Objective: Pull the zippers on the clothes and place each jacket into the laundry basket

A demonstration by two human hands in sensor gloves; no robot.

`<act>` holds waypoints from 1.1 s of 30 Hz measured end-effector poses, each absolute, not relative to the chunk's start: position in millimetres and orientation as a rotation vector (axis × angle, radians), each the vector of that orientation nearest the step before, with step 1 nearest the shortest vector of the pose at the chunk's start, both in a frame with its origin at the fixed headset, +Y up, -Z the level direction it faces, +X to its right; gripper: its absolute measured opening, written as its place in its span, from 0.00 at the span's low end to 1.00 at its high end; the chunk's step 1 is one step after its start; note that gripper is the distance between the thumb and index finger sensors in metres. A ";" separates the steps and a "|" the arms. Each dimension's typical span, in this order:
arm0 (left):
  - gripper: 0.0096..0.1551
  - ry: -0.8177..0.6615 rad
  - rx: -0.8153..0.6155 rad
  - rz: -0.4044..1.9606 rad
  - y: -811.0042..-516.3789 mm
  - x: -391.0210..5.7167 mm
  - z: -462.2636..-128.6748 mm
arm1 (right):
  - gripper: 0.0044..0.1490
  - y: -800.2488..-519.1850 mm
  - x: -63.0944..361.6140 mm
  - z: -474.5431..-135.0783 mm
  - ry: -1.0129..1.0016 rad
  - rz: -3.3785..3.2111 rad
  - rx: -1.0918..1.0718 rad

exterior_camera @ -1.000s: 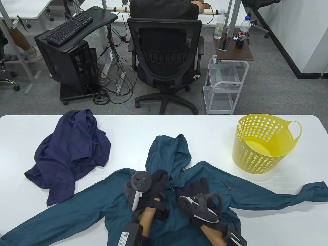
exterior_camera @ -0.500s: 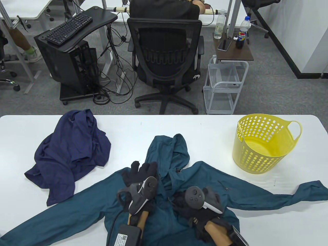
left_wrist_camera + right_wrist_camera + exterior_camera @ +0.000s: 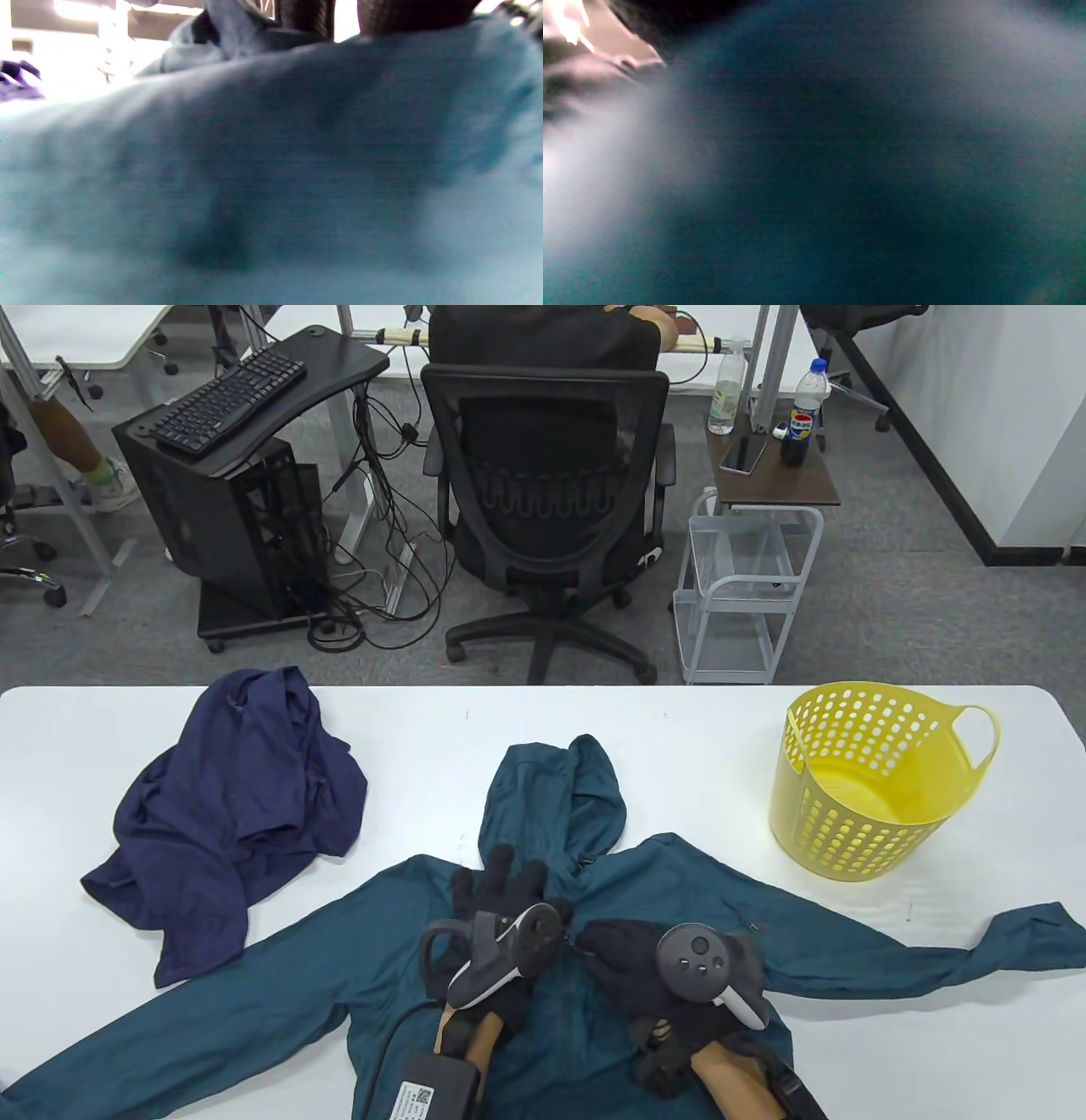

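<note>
I see teal jacket flat, sleeves spread, hood up-counter; left hand fingers splayed on it, right hand grip unclear.

You have a white table with rounded far corners in front of you. A teal hooded jacket lies spread flat along its near edge, hood toward the middle and sleeves reaching out to the left and right edges. A crumpled navy jacket sits near the far left corner. A yellow perforated laundry basket stands upright near the far right corner.
</note>
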State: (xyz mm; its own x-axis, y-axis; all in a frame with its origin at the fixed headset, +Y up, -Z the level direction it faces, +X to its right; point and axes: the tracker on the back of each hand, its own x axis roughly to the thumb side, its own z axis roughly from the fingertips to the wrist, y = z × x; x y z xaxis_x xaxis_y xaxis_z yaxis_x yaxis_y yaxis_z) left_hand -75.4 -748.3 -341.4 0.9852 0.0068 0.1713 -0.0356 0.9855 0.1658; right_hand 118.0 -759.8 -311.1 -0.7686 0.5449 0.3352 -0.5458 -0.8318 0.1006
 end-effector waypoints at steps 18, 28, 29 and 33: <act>0.22 0.027 0.156 -0.085 -752.8 -84.8 -350.9 | 0.27 -768.7 90.7 -288.6 0.494 2.762 0.653; 0.25 -0.105 0.228 0.082 -720.0 -52.5 -318.8 | 0.27 -775.0 132.4 -315.6 0.436 2.764 0.308; 0.25 -0.174 0.166 0.082 -722.6 -43.0 -317.1 | 0.27 -776.2 139.4 -318.9 0.424 2.752 0.269; 0.28 -0.234 -0.140 0.030 -748.1 -18.3 -320.7 | 0.27 -779.5 155.1 -323.7 0.371 2.730 0.194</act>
State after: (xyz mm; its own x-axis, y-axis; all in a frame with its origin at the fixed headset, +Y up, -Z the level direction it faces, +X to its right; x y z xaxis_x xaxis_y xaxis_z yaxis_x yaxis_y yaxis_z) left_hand -18.3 -748.1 -320.7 0.9724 0.0459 0.2289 -0.0133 0.9898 -0.1421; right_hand 155.1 -779.5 -323.7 -0.9192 0.3847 0.0842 -0.3483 -0.8939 0.2823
